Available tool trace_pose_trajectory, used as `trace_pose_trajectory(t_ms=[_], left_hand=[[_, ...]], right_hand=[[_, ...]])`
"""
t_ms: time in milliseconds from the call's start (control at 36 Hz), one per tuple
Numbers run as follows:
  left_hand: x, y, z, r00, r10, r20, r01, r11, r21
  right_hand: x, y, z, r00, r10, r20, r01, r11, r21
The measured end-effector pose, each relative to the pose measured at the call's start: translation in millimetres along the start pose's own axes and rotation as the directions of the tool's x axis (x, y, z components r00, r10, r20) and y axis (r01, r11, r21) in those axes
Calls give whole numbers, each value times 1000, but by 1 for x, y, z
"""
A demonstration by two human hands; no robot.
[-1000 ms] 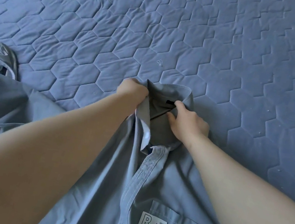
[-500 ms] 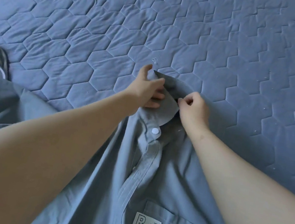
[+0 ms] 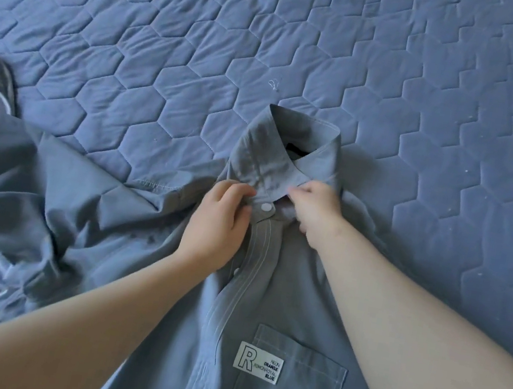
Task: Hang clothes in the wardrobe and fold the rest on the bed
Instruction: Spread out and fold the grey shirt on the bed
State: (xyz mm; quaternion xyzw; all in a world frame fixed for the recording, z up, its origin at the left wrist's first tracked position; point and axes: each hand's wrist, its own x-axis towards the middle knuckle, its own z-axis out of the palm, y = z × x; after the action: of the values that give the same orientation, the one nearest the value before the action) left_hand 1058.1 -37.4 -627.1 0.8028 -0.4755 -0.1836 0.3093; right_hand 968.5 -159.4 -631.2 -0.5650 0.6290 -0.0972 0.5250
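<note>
The big blue bed (image 3: 308, 49) spreads out far past both hands. On it lies the grey-blue shirt (image 3: 284, 302), front side up. It runs from under the hands back toward the person. Out to the side of the left hand (image 3: 219, 222), the shirt's cloth is bunched up in lumps. The collar (image 3: 265, 154) sits just past the fingertips, folded down.

The left hand pinches the shirt's front edge. The right hand (image 3: 313, 211) pinches the cloth under the collar tip. Between the two hands sits a little white button (image 3: 267, 208). It looks done up, but I cannot be sure.

To do this step well, I think both hands should hold their sides level so the collar tips match. Pull gently, so the front strip lies straight. Then smooth the lumps flat before any folding.
</note>
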Motion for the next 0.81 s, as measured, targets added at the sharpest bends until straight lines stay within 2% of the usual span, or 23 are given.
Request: trace_pose_trajectory(t_ms=[83, 139, 222, 333, 389, 444, 528, 556, 611, 667, 722, 778, 806], left_hand=[[-4, -1, -6, 999, -34, -42, 33, 999, -31], [-6, -2, -8, 994, -91, -67, 88, 995, -45], [-9, -5, -8, 992, -127, 12, 127, 991, -31], [-6, -5, -7, 969, -164, 182, 157, 986, 50], [-2, -3, -8, 968, -158, 193, 142, 985, 94], [3, -3, -7, 974, -104, 201, 72, 985, 158], [10, 0, -4, 980, -32, 196, -4, 983, 184], [13, 1, -3, 979, -50, 198, 19, 988, 152], [19, 5, -1, 969, -140, 205, 135, 990, 39], [24, 8, 1, 955, -227, 189, 235, 972, -19], [29, 8, 2, 947, -281, 158, 280, 960, 26], [35, 4, 1, 924, -371, 94, 374, 928, -7], [37, 2, 0, 895, -441, 65, 446, 891, -88]], right_hand=[[0, -11, -8, 993, 31, -112, 3, 956, 293], [-1, -15, -11, 990, 23, -141, 24, 946, 325], [-6, -12, -5, 995, 8, -97, 2, 994, 105], [-20, -4, 6, 996, -25, 81, 41, 980, -196], [-23, 1, 8, 992, -106, 72, 122, 955, -269], [-21, 3, 7, 990, -143, 2, 139, 958, -253], [-14, -2, 6, 984, -170, -56, 168, 985, -26], [-13, -5, 7, 984, -170, -50, 174, 978, 111], [-14, -17, 6, 993, -118, 32, 95, 911, 401], [-16, -27, 6, 981, -98, 169, -11, 835, 550], [-13, -30, 8, 971, -97, 221, -3, 910, 414], [-7, -24, 10, 980, -103, 173, 94, 994, 56], [-3, -20, 8, 979, -116, 165, 136, 984, -114]])
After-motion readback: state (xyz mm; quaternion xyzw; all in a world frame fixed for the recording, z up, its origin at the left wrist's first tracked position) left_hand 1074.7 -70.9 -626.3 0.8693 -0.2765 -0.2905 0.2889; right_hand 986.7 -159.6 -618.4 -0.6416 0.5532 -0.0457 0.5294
